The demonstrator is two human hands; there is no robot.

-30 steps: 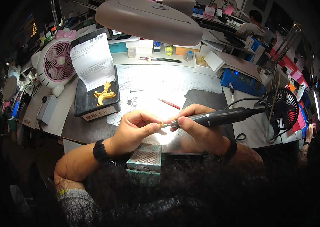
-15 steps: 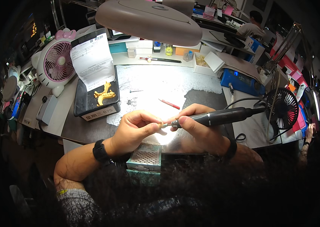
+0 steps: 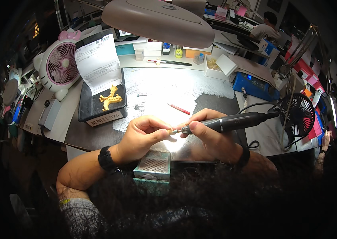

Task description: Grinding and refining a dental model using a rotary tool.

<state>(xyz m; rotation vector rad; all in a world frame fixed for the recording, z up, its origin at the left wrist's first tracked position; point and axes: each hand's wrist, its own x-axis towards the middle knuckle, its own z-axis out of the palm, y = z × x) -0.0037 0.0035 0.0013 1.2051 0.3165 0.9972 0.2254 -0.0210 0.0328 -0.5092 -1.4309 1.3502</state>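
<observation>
Basically nothing's moved: left grip [image 3: 141, 133] pinching a tiny piece [image 3: 170, 132] in its fingertips, right grip [image 3: 213, 138] wrapped round the drill [image 3: 238, 121], facing each other over the desk [image 3: 96, 136].

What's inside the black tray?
The black tray holds a yellow branching piece. A printed sheet covers much of the tray's far end; anything behind the sheet can't be seen.

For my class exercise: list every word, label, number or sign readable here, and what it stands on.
I won't copy the wording, only place it.
Pale label on black tray: characters and digits, legible.
Blue control box: lit digits, legible.
White paper slip: printed lines, too small to read.
Black handpiece: faint marks, too small to read.
Yellow lit sign, upper left: blurred.
</observation>
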